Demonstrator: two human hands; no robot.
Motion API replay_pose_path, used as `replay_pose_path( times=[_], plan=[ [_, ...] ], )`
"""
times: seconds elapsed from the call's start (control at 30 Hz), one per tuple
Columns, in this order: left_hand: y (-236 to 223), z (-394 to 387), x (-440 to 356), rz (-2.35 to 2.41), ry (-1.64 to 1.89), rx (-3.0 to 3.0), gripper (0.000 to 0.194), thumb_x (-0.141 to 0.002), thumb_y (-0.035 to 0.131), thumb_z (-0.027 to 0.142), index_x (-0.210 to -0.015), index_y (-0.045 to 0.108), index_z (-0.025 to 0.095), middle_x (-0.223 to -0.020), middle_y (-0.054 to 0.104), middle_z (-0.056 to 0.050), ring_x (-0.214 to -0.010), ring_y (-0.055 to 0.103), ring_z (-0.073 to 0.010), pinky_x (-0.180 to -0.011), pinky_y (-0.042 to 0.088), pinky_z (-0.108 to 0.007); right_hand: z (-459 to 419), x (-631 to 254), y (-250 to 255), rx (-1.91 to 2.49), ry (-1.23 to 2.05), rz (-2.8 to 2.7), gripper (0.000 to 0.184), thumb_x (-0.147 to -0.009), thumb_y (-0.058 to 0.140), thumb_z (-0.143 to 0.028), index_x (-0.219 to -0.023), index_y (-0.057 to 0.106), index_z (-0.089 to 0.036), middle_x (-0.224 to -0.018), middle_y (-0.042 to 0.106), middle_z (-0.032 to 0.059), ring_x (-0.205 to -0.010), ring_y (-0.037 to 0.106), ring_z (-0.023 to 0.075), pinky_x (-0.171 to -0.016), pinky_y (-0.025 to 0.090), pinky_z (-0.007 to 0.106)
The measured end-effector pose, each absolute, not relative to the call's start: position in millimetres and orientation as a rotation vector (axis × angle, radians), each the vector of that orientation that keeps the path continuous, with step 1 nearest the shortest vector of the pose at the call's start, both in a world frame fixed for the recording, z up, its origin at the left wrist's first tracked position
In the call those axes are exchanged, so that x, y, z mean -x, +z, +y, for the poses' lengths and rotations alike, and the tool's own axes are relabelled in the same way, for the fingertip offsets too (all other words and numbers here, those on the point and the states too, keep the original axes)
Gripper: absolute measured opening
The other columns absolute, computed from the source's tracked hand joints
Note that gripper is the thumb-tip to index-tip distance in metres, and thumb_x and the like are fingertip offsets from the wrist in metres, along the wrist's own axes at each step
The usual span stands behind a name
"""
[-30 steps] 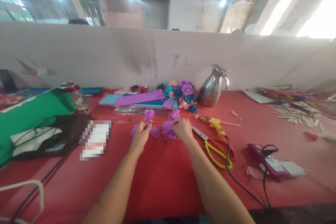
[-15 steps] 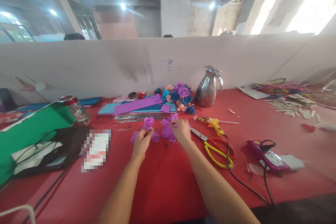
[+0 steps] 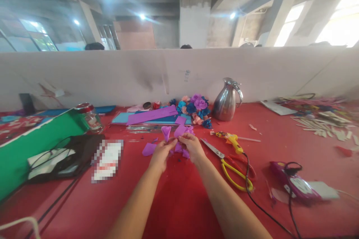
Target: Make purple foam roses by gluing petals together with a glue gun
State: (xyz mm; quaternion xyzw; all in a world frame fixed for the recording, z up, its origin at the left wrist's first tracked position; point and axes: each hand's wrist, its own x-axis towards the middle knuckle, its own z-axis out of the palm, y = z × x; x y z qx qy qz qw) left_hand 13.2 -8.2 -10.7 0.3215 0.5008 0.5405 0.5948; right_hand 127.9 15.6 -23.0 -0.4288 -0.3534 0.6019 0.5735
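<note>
So your red table point(image 3: 179, 201) has the jug point(image 3: 225, 104) at the back, the flowers point(image 3: 196, 109) beside it, and the scissors point(image 3: 220, 155) lying right of your hands, glue gun point(image 3: 235, 144) just behind them. All the action is front and centre, near the middle of the table.

Your left hand point(image 3: 162, 154) is pinching the rolled purple bud point(image 3: 166, 133) low down, tipped upright. Your right hand point(image 3: 193, 147) has thumb and finger pressed together on what looks like a petal point(image 3: 180, 131), standing up right of the bud and apart from it. It's soft where your fingertips meet, so I can't swear whether they touch.

I'd call this the "bring a petal to the bud" step. Next move, imo: line up the petal's lower edge with the bud's base, no crushing.

Versus half a second ago, your hands are way closer together; back then your right was off over the purple pieces.
</note>
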Motion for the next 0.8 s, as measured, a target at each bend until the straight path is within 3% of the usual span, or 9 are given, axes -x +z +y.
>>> replay_pose_path(
  times=[0.1,0.37,0.8],
  plan=[
    [-11.1,-13.2,-14.2,1.122,1.377,-0.662,0.038,-0.042,0.083,0.03,-0.074,0.069,0.015,-0.059,0.064,0.001,-0.049,0.05,-0.0079,-0.048,0.034,-0.021,9.2,-120.0,-20.7,1.005,1.495,-0.849,0.03,-0.048,0.076,-0.033,-0.062,0.054,-0.018,-0.053,0.058,-0.0036,-0.05,0.052,0.0098,-0.051,0.039,0.022],
    [-12.6,-11.4,8.6,1.178,1.338,-0.762,0.025,-0.044,0.081,0.029,-0.058,0.065,0.016,-0.054,0.061,0.001,-0.052,0.053,-0.0115,-0.052,0.038,-0.024,7.5,-113.4,-29.3,0.998,1.42,-1.089,0.02,-0.057,0.069,-0.03,-0.069,0.062,-0.017,-0.058,0.06,-0.003,-0.052,0.051,0.0094,-0.052,0.039,0.022],
    [-29.2,-1.6,16.5,1.134,1.408,-0.859,0.033,-0.046,0.082,0.036,-0.066,0.068,0.014,-0.063,0.066,-0.003,-0.06,0.057,-0.0155,-0.063,0.043,-0.029,2.8,-115.0,-24.5,1.065,1.409,-1.049,0.027,-0.055,0.07,-0.038,-0.069,0.059,-0.018,-0.057,0.064,-0.0004,-0.051,0.058,0.0123,-0.053,0.044,0.024]
  ],
)
